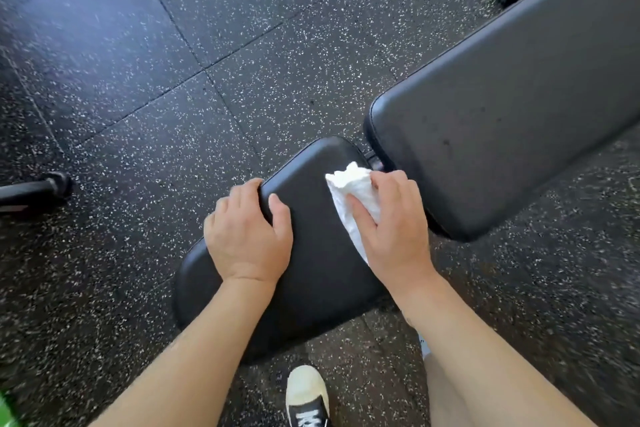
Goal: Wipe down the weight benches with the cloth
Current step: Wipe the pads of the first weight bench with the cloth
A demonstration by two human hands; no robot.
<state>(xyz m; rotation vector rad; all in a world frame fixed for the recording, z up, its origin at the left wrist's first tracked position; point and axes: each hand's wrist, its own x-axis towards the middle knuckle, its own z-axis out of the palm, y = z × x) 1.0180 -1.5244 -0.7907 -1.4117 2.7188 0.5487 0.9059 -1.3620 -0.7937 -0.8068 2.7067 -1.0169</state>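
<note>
A black padded seat pad (311,274) of a weight bench lies below me, with the longer back pad (512,107) running up to the right across a narrow gap. My left hand (247,236) grips the seat pad's left edge, fingers curled over the side and thumb on top. My right hand (391,222) presses a crumpled white cloth (353,194) onto the seat pad's far right part, near the gap. Part of the cloth is hidden under the palm.
Black rubber floor tiles with white speckles (173,62) surround the bench. A dark metal foot (38,187) of other equipment sticks in at the left edge. My shoe (306,395) stands just below the seat pad. Something green (7,412) shows at the bottom left corner.
</note>
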